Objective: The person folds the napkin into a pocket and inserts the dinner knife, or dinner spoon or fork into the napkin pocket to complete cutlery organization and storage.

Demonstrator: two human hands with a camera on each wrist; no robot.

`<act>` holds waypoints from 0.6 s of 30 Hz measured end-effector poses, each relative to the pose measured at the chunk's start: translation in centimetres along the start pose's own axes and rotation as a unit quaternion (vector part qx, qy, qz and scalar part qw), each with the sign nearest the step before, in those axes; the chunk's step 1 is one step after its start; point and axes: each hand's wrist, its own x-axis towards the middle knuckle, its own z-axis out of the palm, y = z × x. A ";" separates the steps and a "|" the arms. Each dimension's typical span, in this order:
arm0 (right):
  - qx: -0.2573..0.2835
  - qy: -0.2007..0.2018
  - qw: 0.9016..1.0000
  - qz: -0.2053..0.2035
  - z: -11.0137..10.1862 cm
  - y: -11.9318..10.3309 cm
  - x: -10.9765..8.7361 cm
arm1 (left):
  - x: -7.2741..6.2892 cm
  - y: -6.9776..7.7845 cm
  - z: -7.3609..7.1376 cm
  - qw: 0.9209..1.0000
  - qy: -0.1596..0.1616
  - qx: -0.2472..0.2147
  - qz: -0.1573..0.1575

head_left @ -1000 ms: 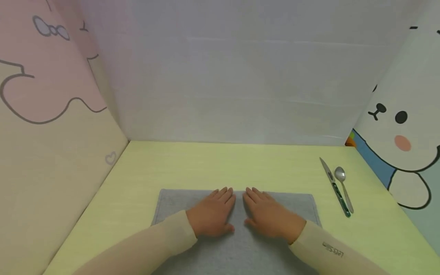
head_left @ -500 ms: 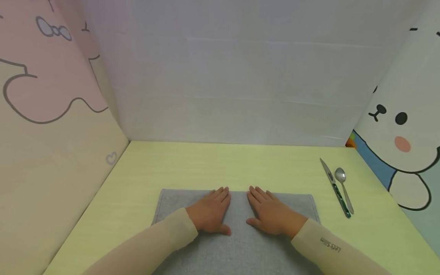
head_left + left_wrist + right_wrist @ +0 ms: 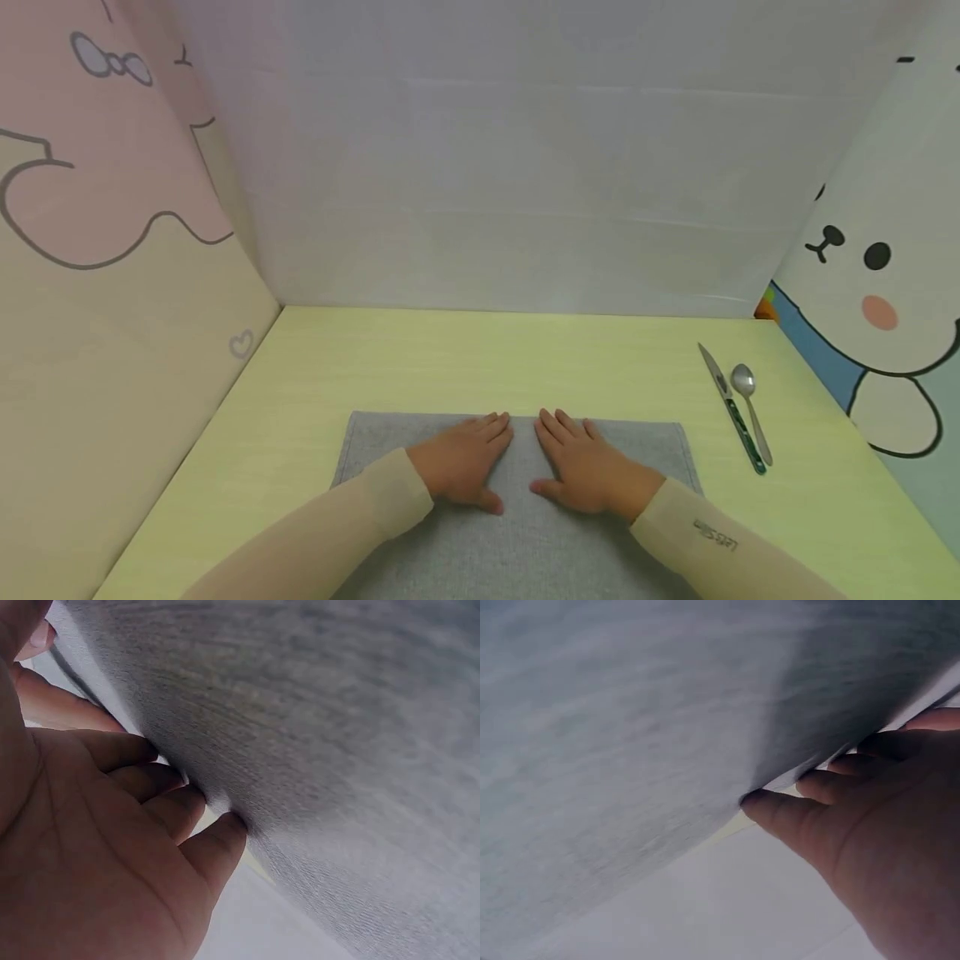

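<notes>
A grey cloth placemat (image 3: 510,550) with stitched edges lies flat at the front of the table. My left hand (image 3: 461,462) rests palm down on it, fingers straight and pointing at its far edge. Mirroring it, my right hand (image 3: 588,467) lies flat just to the right, thumb spread inward. A narrow strip of cloth shows between the two. In the left wrist view the fingertips of the left hand (image 3: 135,825) touch the grey fabric (image 3: 315,735). The right wrist view has the right hand (image 3: 885,817) with its fingertips likewise on the fabric (image 3: 630,750).
On the right of the pale yellow table (image 3: 450,358) lie a knife (image 3: 733,410) with a dark green patterned handle and a metal spoon (image 3: 750,404) beside it. A white wall (image 3: 510,183) stands behind, with cartoon-printed panels (image 3: 112,208) at both sides.
Both hands stay flat on the placemat. They spread slightly apart by half a second ago, then came a little closer together again. The knife and spoon have not moved.
</notes>
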 end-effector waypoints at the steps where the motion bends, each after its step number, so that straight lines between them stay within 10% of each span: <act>1: 0.001 0.001 1.000 0.005 0.1 0.3 -0.1 | -0.1 -0.1 0.1 1.000 0.002 -0.002 0.000; 18: 0.033 0.026 0.999 0.032 1.1 4.0 -3.1 | -3.0 -3.4 1.4 0.996 0.003 -0.082 -0.024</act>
